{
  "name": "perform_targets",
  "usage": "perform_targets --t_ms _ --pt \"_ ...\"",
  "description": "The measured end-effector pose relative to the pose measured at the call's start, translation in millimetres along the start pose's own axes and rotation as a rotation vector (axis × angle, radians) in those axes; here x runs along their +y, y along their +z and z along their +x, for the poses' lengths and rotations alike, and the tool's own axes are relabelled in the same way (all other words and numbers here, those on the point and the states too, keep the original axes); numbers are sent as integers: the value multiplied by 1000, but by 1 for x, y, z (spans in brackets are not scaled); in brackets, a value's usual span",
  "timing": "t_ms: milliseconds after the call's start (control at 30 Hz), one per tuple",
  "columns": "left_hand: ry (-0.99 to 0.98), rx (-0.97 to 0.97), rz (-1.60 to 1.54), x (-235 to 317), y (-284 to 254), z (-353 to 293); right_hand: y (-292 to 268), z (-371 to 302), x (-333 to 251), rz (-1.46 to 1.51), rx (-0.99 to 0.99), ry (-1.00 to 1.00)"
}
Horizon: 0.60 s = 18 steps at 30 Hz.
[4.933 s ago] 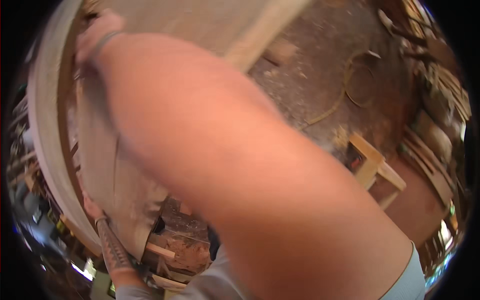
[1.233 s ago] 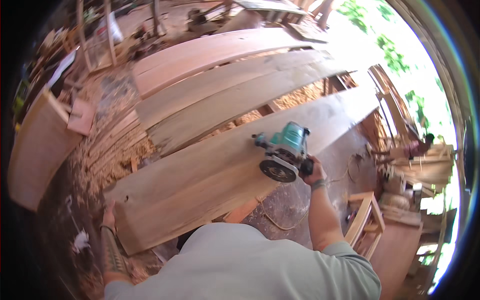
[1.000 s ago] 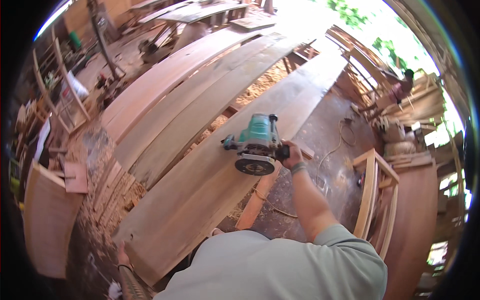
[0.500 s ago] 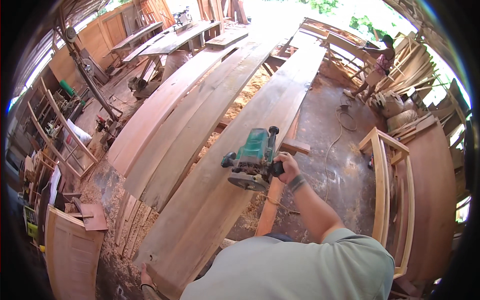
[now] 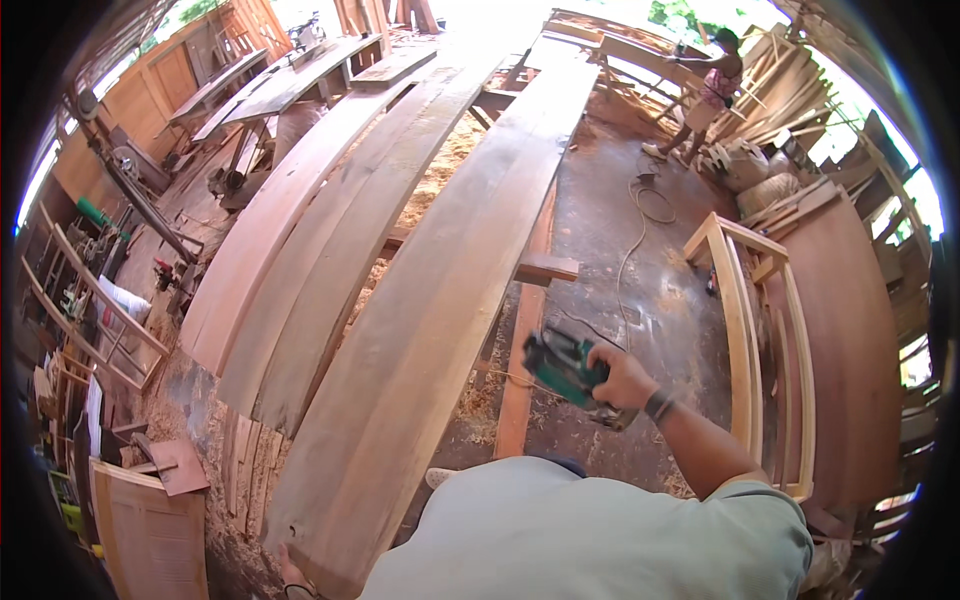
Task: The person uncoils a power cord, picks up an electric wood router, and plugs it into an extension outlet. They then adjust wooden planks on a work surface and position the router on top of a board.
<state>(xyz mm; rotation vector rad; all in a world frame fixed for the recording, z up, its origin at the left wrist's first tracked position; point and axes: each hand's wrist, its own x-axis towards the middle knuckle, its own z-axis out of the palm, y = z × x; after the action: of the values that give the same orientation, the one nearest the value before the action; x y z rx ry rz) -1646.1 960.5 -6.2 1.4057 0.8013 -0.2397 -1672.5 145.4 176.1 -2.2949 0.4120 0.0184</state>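
Note:
A green and black plunge router (image 5: 562,368) hangs in the air to the right of the nearest long wooden plank (image 5: 430,330), tilted and slightly blurred by motion. My right hand (image 5: 624,380) is closed round one of its handles, with a dark band at the wrist. At the plank's near left corner, beside a small dark knot, my left hand (image 5: 292,572) grips the edge; most of its fingers are hidden by the wood.
Two more long boards (image 5: 300,290) lie parallel on the left. A wooden frame (image 5: 735,330) stands at right. A cord (image 5: 625,275) trails over the floor. Another person (image 5: 712,90) works at the far right. A panelled door (image 5: 150,530) leans at lower left, near wood shavings.
My right hand has lifted the router off the plank and swung it right, over the floor, tilting it. My left hand stays at the plank's near corner. The view has shifted rightward.

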Motion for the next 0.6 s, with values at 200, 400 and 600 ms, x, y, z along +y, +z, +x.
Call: perform_targets --t_ms 200,400,600 --pt "-51 -3 31 -8 -10 6 53 -79 120 -401 -382 197" --pt "-112 -27 -47 -40 -5 -36 84 -153 200 -189 -465 390" --pt "-109 144 32 -56 22 -96 105 -179 224 -116 -502 480"
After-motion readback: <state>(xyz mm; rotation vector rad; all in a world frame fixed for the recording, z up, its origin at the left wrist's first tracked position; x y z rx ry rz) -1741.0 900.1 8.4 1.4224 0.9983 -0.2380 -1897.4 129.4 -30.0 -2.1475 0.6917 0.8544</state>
